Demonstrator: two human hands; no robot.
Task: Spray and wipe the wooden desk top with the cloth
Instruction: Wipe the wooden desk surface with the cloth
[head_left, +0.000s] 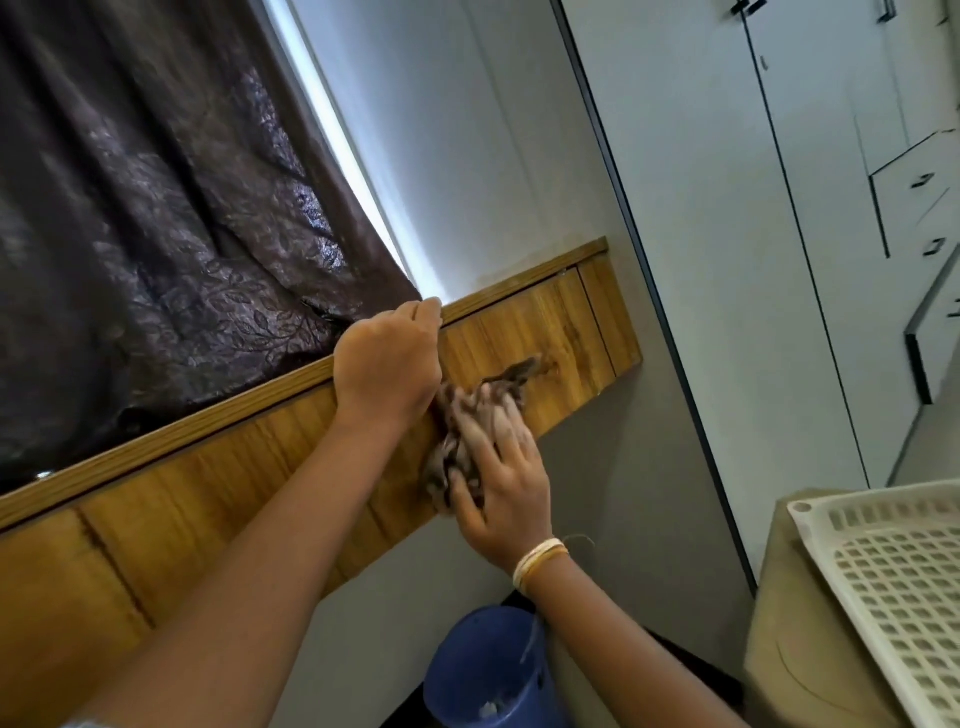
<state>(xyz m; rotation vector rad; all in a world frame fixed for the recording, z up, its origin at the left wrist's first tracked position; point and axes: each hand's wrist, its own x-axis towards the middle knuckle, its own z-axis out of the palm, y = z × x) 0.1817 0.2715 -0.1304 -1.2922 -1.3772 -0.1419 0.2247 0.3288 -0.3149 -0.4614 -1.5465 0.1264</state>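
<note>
Cloth (470, 431) bunched under the spread fingers (498, 426) of the right hand (506, 488), pressed on the wooden surface's (208, 499) front face; left hand (387, 364) curls over its top edge.

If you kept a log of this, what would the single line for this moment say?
step: wiping | right hand: presses cloth on wooden desk top | left hand: curled at curtain edge, grip unclear | spray: not seen
</note>
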